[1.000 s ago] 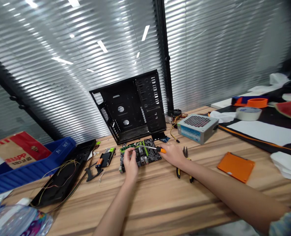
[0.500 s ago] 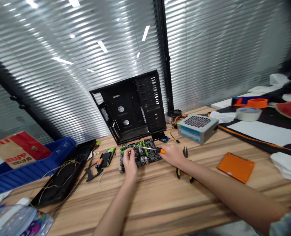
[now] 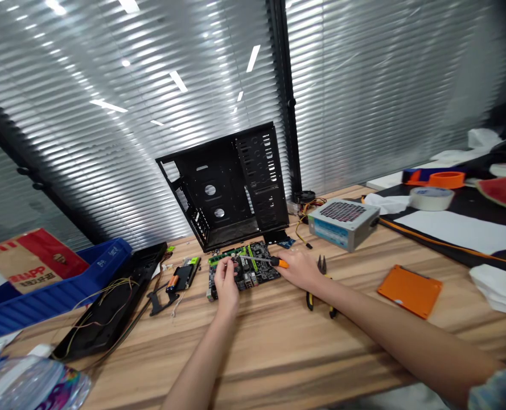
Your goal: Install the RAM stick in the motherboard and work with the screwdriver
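A motherboard [image 3: 261,266] with black and green parts lies flat on the wooden table. My right hand [image 3: 297,267] is closed round the orange and black handle of a screwdriver [image 3: 255,259]. The shaft points left across the board, and its tip is close to the fingers of my left hand. My left hand [image 3: 227,283] rests over the left part of the board with its fingers pinched together; what they hold, if anything, is too small to make out. Below my right wrist lie pliers [image 3: 321,267] with black and yellow handles, partly covered by the forearm.
An open black computer case [image 3: 231,188] stands behind the board. To the right are a power supply [image 3: 344,222] and an orange drive-like plate [image 3: 410,291]. Leftward lie a black panel [image 3: 107,316] with wires, a blue bin [image 3: 56,291] and a plastic bottle [image 3: 35,384].
Almost nothing differs. Both hands and the screwdriver keep nearly the same places over the motherboard, with only a very slight shift of the screwdriver and fingers.
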Available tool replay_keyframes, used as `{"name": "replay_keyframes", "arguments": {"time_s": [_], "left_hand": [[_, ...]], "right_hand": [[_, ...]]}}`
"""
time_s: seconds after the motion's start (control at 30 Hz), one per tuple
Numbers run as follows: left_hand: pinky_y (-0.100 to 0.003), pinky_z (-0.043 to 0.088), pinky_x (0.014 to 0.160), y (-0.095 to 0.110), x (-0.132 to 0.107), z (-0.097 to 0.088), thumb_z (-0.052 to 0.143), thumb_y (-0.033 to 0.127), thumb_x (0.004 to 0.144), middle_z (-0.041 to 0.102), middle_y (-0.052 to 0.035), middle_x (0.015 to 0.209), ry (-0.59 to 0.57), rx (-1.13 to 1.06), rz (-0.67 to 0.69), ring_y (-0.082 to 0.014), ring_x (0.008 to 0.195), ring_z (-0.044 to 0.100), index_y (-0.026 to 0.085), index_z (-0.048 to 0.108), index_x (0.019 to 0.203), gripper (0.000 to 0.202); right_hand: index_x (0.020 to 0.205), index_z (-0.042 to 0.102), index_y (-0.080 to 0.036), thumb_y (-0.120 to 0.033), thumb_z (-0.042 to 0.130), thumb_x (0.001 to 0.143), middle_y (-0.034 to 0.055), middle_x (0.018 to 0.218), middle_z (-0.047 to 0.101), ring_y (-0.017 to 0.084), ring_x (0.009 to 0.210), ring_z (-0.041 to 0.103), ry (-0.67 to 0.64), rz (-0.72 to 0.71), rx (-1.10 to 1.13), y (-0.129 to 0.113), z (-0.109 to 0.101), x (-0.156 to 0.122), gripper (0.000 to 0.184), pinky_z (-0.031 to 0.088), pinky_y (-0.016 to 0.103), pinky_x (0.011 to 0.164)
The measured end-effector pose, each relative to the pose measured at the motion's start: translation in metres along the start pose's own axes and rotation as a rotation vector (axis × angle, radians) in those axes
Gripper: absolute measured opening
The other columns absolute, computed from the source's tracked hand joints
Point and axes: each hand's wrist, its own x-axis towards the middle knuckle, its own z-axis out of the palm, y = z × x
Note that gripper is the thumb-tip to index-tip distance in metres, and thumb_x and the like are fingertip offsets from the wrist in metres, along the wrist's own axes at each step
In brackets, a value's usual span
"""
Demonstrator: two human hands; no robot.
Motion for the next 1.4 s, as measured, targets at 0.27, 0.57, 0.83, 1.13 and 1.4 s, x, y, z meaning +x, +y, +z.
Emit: {"name": "replay_keyframes", "arguments": {"time_s": [0.27, 0.57, 0.83, 1.13, 1.4], "left_hand": [[-0.024, 0.044, 0.064, -0.001, 0.000, 0.000, 0.066, 0.063, 0.072, 0.064, -0.0027, 0.083, -0.017, -0.059, -0.015, -0.0171, 0.080, 0.060, 0.018, 0.065, 0.087, 0.048], [-0.023, 0.044, 0.062, -0.001, 0.000, 0.000, 0.065, 0.063, 0.073, 0.064, -0.0028, 0.080, -0.015, -0.053, -0.020, -0.0170, 0.078, 0.060, 0.018, 0.065, 0.085, 0.047], [-0.023, 0.044, 0.062, 0.000, 0.000, 0.000, 0.063, 0.065, 0.073, 0.062, -0.0022, 0.078, -0.009, -0.054, -0.021, -0.0163, 0.077, 0.059, 0.018, 0.064, 0.082, 0.048], [-0.022, 0.044, 0.063, 0.003, -0.001, -0.001, 0.063, 0.058, 0.077, 0.063, -0.0034, 0.085, -0.050, -0.047, 0.024, -0.0154, 0.078, 0.057, 0.018, 0.067, 0.081, 0.041], [-0.023, 0.044, 0.064, 0.003, -0.001, -0.001, 0.063, 0.059, 0.076, 0.065, -0.0047, 0.087, -0.046, -0.042, 0.013, -0.0172, 0.081, 0.058, 0.018, 0.067, 0.082, 0.041]], "right_hand": [[0.083, 0.064, -0.021, -0.034, 0.056, 0.086, 0.0041, 0.087, 0.071, 0.020, 0.083, 0.062, 0.047, -0.049, 0.049, 0.004, 0.005, 0.000, 0.016, 0.032, 0.026, 0.062], [0.082, 0.062, -0.021, -0.035, 0.057, 0.085, 0.0042, 0.085, 0.071, 0.020, 0.082, 0.063, 0.064, -0.072, 0.062, 0.005, 0.007, 0.000, 0.015, 0.032, 0.026, 0.062], [0.084, 0.062, -0.021, -0.033, 0.059, 0.083, 0.0049, 0.087, 0.071, 0.020, 0.084, 0.063, 0.067, -0.092, 0.071, 0.008, 0.012, 0.000, 0.013, 0.035, 0.025, 0.065], [0.083, 0.064, -0.021, -0.024, 0.059, 0.082, 0.0057, 0.088, 0.071, 0.020, 0.085, 0.064, 0.100, -0.179, 0.118, 0.008, 0.009, 0.001, 0.006, 0.040, 0.026, 0.069], [0.083, 0.064, -0.021, -0.023, 0.059, 0.082, 0.0051, 0.090, 0.071, 0.020, 0.086, 0.065, 0.089, -0.163, 0.124, 0.006, 0.008, 0.000, 0.006, 0.041, 0.026, 0.070]]}}
